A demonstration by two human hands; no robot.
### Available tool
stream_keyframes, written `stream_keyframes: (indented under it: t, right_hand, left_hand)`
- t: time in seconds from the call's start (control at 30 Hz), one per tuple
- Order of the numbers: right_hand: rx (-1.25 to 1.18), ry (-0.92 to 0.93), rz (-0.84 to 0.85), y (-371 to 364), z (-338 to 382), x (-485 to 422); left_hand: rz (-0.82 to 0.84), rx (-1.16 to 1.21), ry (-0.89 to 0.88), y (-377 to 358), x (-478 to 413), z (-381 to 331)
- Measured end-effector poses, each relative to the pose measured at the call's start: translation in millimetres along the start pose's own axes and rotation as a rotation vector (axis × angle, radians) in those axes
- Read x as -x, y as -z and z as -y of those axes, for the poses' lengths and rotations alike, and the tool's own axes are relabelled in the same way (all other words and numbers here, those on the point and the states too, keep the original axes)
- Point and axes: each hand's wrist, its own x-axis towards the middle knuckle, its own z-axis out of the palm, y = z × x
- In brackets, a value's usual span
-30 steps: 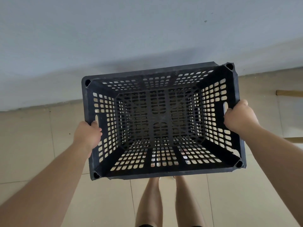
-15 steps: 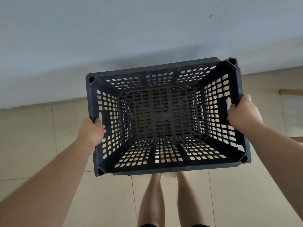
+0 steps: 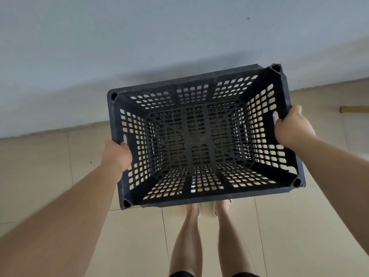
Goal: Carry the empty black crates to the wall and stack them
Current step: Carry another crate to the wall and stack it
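Note:
An empty black crate (image 3: 201,196) with perforated walls and floor hangs in front of me, open side up, above the tiled floor. My left hand (image 3: 116,154) grips the handle slot in its left wall. My right hand (image 3: 293,127) grips the rim at the handle slot in its right wall. The crate's far edge sits close to the pale blue-grey wall (image 3: 139,47). No other crate shows in view.
Beige floor tiles (image 3: 40,172) run from the wall's base toward me. My bare legs (image 3: 209,236) and light shoes stand below the crate. A wooden stick (image 3: 355,109) lies on the floor at the right edge.
The crate has moved slightly right and farther from me toward the wall, carried in both hands. My grip on both sides is unchanged.

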Motion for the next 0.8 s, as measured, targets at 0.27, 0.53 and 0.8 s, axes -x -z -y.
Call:
stream_keyframes:
  t: [0.27, 0.53, 0.8]
  right_hand:
    - [0.153, 0.06, 0.036, 25.6, 20.4, 53.0]
    - [0.122, 0.164, 0.104, 81.8, 26.3, 139.1]
    - [0.097, 0.116, -0.044, 150.4, 1.3, 215.8]
  left_hand:
    - [-0.097, -0.549, -0.368, 2.2, 85.4, -28.4]
    - [0.057, -0.589, -0.648, 31.8, 210.0, -80.7]
    - [0.168, -0.7, -0.957, 50.0, 323.2, -128.2]
